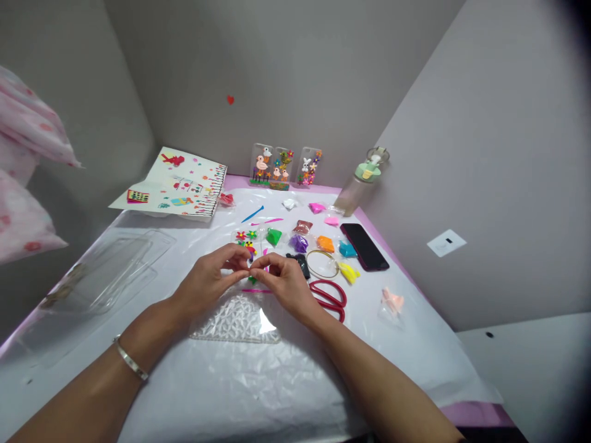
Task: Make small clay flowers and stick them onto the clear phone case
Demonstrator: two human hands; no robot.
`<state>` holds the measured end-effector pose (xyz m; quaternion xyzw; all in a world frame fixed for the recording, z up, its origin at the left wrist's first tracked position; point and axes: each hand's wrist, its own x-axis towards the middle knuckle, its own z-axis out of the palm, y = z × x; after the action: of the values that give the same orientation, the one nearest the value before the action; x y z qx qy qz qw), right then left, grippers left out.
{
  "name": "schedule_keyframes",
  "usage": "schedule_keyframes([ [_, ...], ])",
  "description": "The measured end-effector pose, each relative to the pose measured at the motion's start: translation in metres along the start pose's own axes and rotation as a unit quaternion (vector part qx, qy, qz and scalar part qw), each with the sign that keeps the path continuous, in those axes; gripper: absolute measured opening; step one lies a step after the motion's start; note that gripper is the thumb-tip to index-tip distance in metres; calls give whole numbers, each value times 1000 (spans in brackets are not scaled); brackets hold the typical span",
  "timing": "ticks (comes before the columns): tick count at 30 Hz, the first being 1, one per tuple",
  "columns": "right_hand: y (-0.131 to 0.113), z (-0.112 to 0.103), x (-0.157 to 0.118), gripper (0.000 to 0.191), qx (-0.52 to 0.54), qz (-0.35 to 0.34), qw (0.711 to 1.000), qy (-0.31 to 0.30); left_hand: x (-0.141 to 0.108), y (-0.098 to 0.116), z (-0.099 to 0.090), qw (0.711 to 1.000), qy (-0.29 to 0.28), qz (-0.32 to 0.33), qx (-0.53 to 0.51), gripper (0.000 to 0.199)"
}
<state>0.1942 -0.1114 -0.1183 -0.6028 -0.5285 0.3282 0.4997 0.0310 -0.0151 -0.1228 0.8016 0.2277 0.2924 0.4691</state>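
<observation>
My left hand [215,271] and my right hand [286,283] meet at the fingertips over the middle of the table, both closed in a pinch. What lies between the fingers is too small to make out. Just below them shows a bit of green clay [252,280]; whether it is held or lies beneath, I cannot tell. Under the hands lies a clear textured phone case [235,320]. Small clay flowers [241,235] sit just beyond my left fingers. Red-handled scissors [341,298] and a bag of black clay [302,264] lie by my right hand.
Bagged clay, such as green [274,236], purple [299,243] and orange [325,244], lies beyond the hands. A phone [364,246] and a bottle [357,187] stand or lie right. Decorated phone cases [262,165] lean on the wall. Clear packaging [120,271] lies left.
</observation>
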Motion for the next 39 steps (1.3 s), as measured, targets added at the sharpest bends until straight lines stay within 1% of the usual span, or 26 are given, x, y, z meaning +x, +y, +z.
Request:
schedule_keyframes([
  [4, 3, 0, 2, 8, 0, 13, 1000, 4, 1, -2, -6, 1000, -12, 7, 17, 25],
  [8, 5, 3, 3, 8, -12, 14, 1000, 13, 5, -4, -17, 998, 13, 3, 56, 25],
  [11, 7, 5, 3, 7, -32, 8, 999, 14, 6, -6, -22, 999, 19, -13, 45, 22],
  [14, 8, 6, 3, 6, -62, -6, 998, 30, 6, -4, -20, 999, 7, -22, 22, 20],
  [18, 10, 7, 1, 15, -108, -46, 992, 34, 4, -1, -13, 1000, -20, -19, 11, 19],
  [22, 13, 8, -1, 12, -142, -77, 987, 25, 4, -1, -9, 999, -42, -15, 7, 18],
  [26, 14, 7, 0, 9, -152, -89, 984, 24, 4, -4, -10, 998, -55, -15, 8, 20],
  [28, 13, 7, 0, 8, -159, -84, 983, 26, 4, -5, -14, 999, -45, -15, 20, 22],
  [33, 14, 10, 2, 7, -212, -70, 975, 19, 7, -5, -25, 996, 36, -17, 85, 25],
  [35, 15, 12, 2, 8, -250, -68, 966, 6, 8, -5, -26, 994, 45, -19, 97, 25],
  [39, 17, 16, 4, 12, -322, -61, 944, -21, 8, -5, -25, 993, 41, -14, 107, 23],
])
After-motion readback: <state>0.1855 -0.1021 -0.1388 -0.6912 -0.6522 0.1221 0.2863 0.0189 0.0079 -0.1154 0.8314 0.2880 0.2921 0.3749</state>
